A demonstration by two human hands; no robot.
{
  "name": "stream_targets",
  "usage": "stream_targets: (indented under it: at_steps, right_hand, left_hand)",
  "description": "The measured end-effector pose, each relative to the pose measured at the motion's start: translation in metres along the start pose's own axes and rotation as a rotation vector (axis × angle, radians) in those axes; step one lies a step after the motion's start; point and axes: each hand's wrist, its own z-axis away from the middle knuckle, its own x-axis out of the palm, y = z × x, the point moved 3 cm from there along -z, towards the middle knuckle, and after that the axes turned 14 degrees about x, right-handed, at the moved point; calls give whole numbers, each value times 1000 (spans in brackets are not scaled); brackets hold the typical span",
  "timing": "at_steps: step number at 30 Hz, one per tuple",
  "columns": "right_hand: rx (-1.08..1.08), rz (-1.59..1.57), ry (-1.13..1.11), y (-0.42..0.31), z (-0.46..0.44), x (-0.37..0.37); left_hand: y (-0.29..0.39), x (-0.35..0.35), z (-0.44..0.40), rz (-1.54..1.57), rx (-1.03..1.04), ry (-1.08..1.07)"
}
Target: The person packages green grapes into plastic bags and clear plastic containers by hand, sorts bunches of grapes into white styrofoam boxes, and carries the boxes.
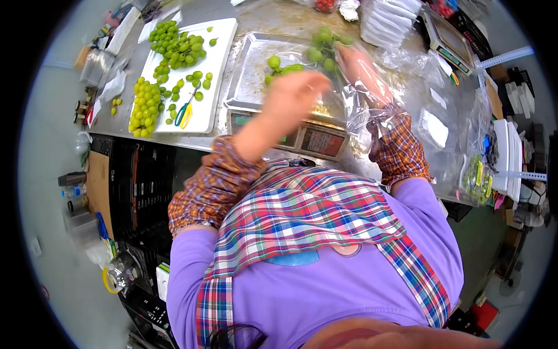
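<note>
My right hand [361,71] is closed at the edge of a bunch of green grapes [323,49] over the right part of a metal tray [239,81]. Clear plastic film [356,110] hangs about that wrist and forearm. Blurred by motion, my left hand [295,98] is above the front of the tray, and its fingers cannot be made out. Just beyond it, more green grapes [274,62] lie in the tray. Beneath the tray stands a weighing scale [322,141], partly hidden by my left forearm.
On the left, a white cutting board [220,46] bears green grape bunches [174,49], a yellower bunch [145,107], loose grapes and scissors [186,113]. Stacked clear packs [390,20] stand at the back right, near another scale [447,43]. Plastic bags [415,64] cover the right side.
</note>
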Motion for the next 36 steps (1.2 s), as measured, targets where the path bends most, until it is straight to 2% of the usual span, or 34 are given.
stream_targets:
  at_steps: [2,4,5,7,9,12,16,17,19,21,24,25,28,29,31,36]
  right_hand:
    - [-85,-5,-14,3,18,-8]
    - [-253,-14,13,6,36,-17]
    - [-81,73,-85,-3,48,-24]
    - [-145,-25,-79,14,54,-11]
    - [-148,-66,-81,24,67,-6]
    - [-234,-107,50,32,91,-11]
    - [-178,-116,-27,32,127,-28]
    - [-152,-86,33,26,135,-37]
    - [-78,-186,-14,22,151,-55]
    - [4,-208,-28,19,165,-74]
    - [-9,-299,20,6,180,-111]
    - [3,-353,120,-1,182,-123]
    - [28,-734,140,-10,188,-145]
    - [70,-1087,-10,-15,191,-144]
    - [-8,-1340,-271,-30,185,-138]
    - [4,-1838,-446,-57,191,-121]
  left_hand:
    - [-48,-35,-3,-235,-11,71]
    - [-87,-52,-5,-489,94,-138]
    - [-94,-51,-5,-527,136,-211]
    - [-102,-45,-5,-598,218,-362]
    - [-103,-39,-6,-612,166,-444]
    - [-108,-41,-11,-648,185,-522]
    - [-99,-48,-10,-634,229,-511]
    - [-97,-49,-9,-624,238,-520]
    - [-86,-50,-9,-630,278,-540]
    - [-61,-53,-15,-653,345,-565]
    - [-10,-65,-30,-747,354,-626]
    - [11,-71,-36,-754,357,-615]
    - [81,-84,-54,-722,365,-581]
    - [104,-84,-59,-657,343,-578]
    - [141,-77,-70,-550,320,-617]
    - [166,-17,-76,-304,394,-652]
